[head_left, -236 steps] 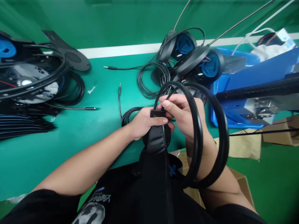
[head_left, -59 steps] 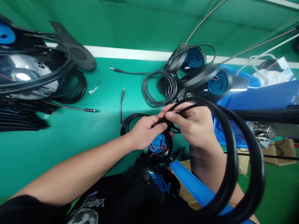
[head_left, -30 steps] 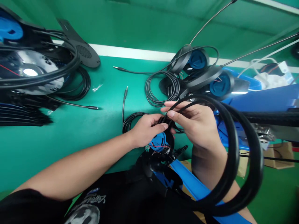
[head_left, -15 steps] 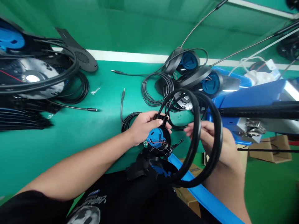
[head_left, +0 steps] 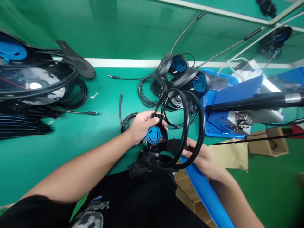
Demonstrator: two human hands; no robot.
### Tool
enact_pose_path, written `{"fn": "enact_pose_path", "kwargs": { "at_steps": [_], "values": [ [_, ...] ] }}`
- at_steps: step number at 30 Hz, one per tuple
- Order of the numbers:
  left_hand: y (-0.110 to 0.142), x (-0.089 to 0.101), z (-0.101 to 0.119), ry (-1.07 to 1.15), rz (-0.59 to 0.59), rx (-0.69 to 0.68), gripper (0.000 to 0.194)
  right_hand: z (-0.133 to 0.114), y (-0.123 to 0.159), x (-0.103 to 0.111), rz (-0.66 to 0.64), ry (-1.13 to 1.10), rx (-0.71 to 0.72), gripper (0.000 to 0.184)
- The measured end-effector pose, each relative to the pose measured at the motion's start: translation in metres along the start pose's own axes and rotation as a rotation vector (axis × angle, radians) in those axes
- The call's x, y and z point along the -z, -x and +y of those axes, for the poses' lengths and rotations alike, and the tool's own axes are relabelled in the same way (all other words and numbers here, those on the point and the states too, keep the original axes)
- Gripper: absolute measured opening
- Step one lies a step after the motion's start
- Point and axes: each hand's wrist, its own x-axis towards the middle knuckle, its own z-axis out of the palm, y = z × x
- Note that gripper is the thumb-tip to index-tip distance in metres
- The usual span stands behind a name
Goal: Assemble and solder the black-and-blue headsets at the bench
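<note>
My left hand point(head_left: 142, 126) is closed around the near ear cup of an unfinished headset, thumb on its rim. That ear cup point(head_left: 154, 134) is black with a blue inner disc, thin red wires and a small green board. The headset's two black headband tubes point(head_left: 201, 126) arch to the right. Behind them my right hand point(head_left: 198, 155) pinches a dark flat piece point(head_left: 173, 145), perhaps an ear cup cover, beside the cup; the tubes partly hide the fingers. A coiled black cable point(head_left: 127, 122) with a plug lies beyond my left wrist.
More headsets with blue discs point(head_left: 179, 64) and boom microphones lie at the back. On the left are stacked headset parts point(head_left: 42, 84) and a perforated dark cover point(head_left: 80, 63). To the right stand a blue tray point(head_left: 210, 131) with a machine and a cardboard box point(head_left: 267, 144).
My right hand has moved down and toward the ear cup, and a dark flat piece now shows in its fingers. My left hand keeps its hold on the cup. The view has shifted slightly.
</note>
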Motion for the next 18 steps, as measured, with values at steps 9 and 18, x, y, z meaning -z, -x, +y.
{"fn": "enact_pose_path", "kwargs": {
  "at_steps": [9,18],
  "values": [
    [-0.002,0.002,-0.004,-0.089,0.016,-0.004,0.032,-0.065,-0.036,0.041,-0.091,0.591,0.298,0.026],
    [0.0,0.003,-0.001,-0.169,-0.054,-0.041,0.047,-0.121,-0.099,0.029,-0.274,1.215,0.377,0.02]
  ]
}}
